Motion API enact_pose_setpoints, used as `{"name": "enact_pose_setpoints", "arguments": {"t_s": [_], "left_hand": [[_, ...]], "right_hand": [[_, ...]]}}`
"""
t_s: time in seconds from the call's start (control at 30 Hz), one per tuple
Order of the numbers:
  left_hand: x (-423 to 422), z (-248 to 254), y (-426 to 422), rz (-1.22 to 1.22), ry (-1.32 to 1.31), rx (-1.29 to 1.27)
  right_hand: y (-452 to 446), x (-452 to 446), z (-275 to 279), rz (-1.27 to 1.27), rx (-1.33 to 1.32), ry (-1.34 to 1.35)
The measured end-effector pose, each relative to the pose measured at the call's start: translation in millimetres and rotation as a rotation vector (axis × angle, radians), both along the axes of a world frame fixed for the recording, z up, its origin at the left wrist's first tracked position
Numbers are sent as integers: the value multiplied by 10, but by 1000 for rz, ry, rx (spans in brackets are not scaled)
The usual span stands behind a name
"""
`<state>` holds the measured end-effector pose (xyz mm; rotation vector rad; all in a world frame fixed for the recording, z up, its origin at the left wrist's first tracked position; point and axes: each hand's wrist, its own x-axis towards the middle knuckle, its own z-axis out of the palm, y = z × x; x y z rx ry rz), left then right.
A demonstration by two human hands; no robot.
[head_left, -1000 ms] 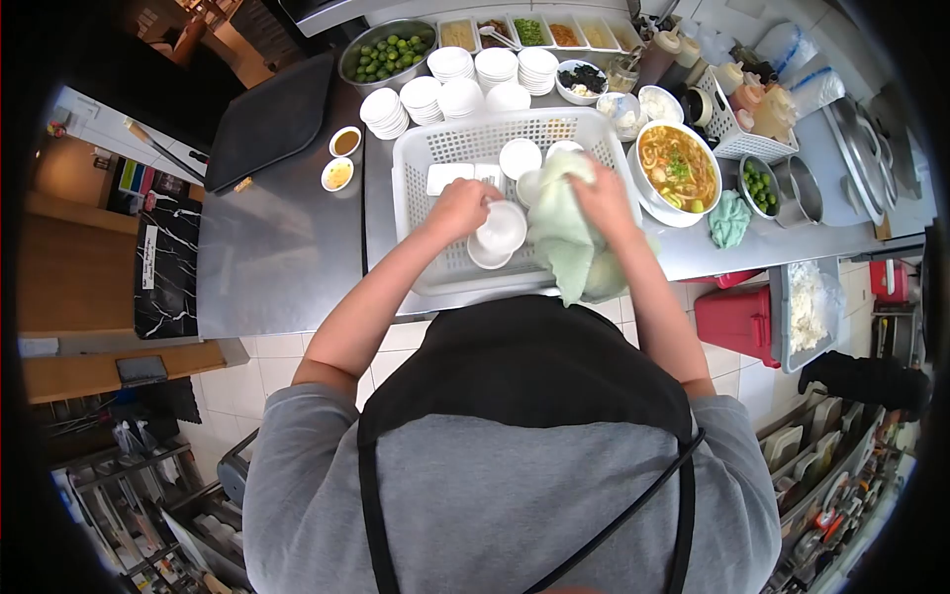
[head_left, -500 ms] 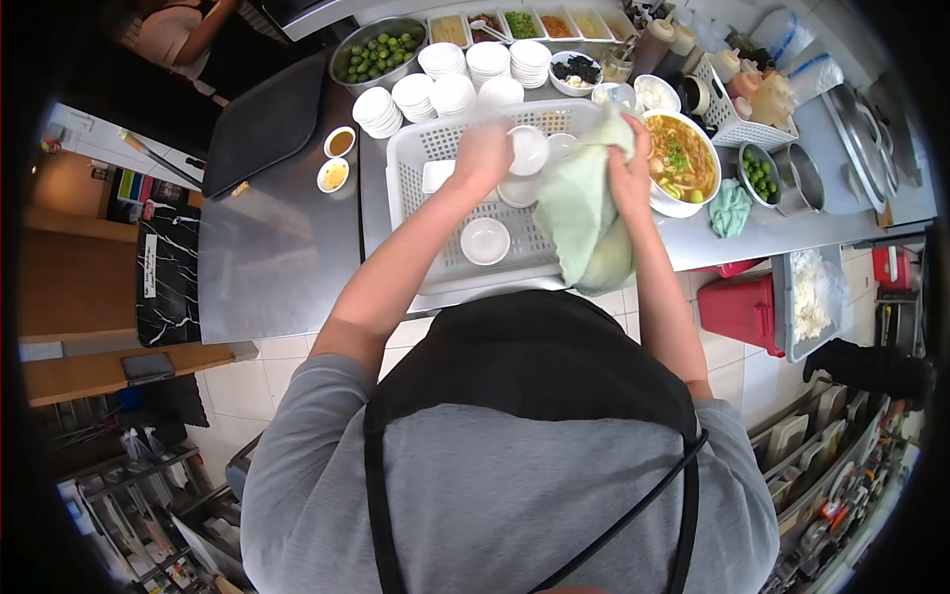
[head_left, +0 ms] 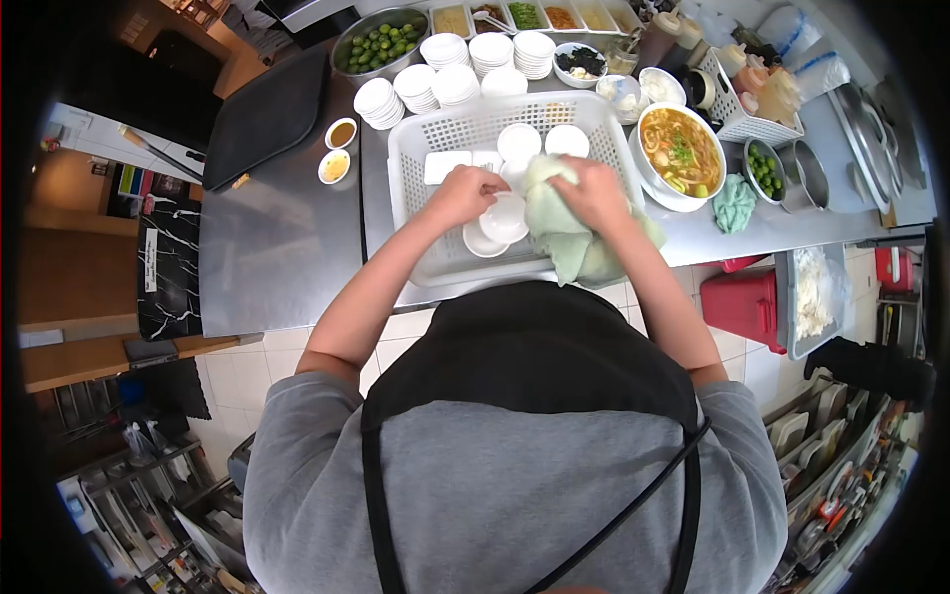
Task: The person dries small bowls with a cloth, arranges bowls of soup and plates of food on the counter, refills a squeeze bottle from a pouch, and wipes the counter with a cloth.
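Over the white perforated basket (head_left: 421, 267), my left hand (head_left: 463, 198) pinches the rim of a small white bowl (head_left: 505, 218), which is tilted. My right hand (head_left: 594, 195) is closed on a pale green cloth (head_left: 562, 223), close to that bowl's right side. Beneath the held bowl sits another white bowl (head_left: 483, 243) in the basket. Further back in the basket are two more small white bowls, one in the middle (head_left: 519, 142) and one at the right (head_left: 567, 141), plus a white rectangular dish (head_left: 445, 167). The cloth hides part of the basket.
Stacks of small white bowls (head_left: 455, 86) stand behind the basket, beside a metal bowl of green limes (head_left: 379, 48). A large bowl of noodle soup (head_left: 681, 148) is just right of the basket. Two sauce cups (head_left: 337, 148) and a black tray (head_left: 265, 119) are at left.
My left hand has come back toward me and now holds a small bowl. My right hand has moved left with the cloth, over the basket. The person at upper left has gone from there.
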<state>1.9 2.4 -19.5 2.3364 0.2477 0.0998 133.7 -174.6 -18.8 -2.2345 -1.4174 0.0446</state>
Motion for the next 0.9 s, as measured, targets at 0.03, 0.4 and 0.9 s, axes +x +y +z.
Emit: {"name": "enact_pose_setpoints", "arguments": {"t_s": [0.03, 0.4, 0.9], "left_hand": [[-1, 6, 26, -78, 71, -99], [756, -399, 97, 103, -91, 593], [-10, 173, -160, 122, -252, 48]], "right_hand": [[-59, 59, 43, -115, 146, 109], [-170, 279, 136, -347, 591, 475], [163, -115, -78, -78, 167, 125]]}}
